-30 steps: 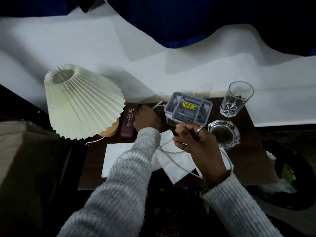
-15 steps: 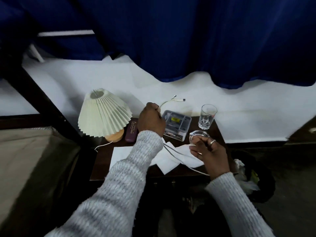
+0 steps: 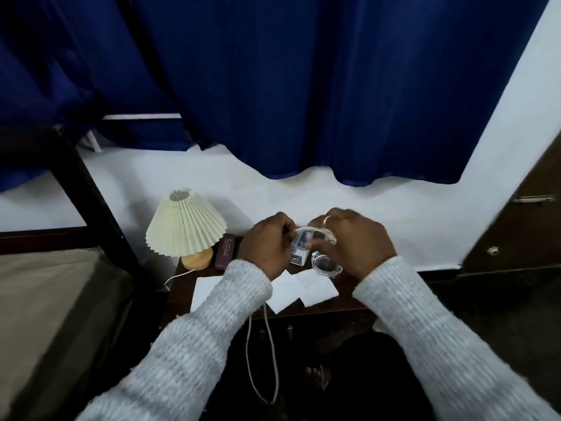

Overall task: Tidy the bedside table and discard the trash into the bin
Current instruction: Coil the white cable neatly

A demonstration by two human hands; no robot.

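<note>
left hand (image 3: pixel 267 245), right hand (image 3: pixel 355 242) together, gripping cable (image 3: pixel 304 228)

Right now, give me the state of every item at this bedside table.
Left hand, fingers curled round thin white cable
Right hand, fingers curled round cable
Thin white cable, strung between both hands, loop hanging down
Cream pleated lamp, upright, unlit
Clear glass ashtray, upright on dark wooden table
White paper sheets, lying flat
Maroon case, closed, lying flat

Dim, soft picture — edges bowed, motion-blurred.
</note>
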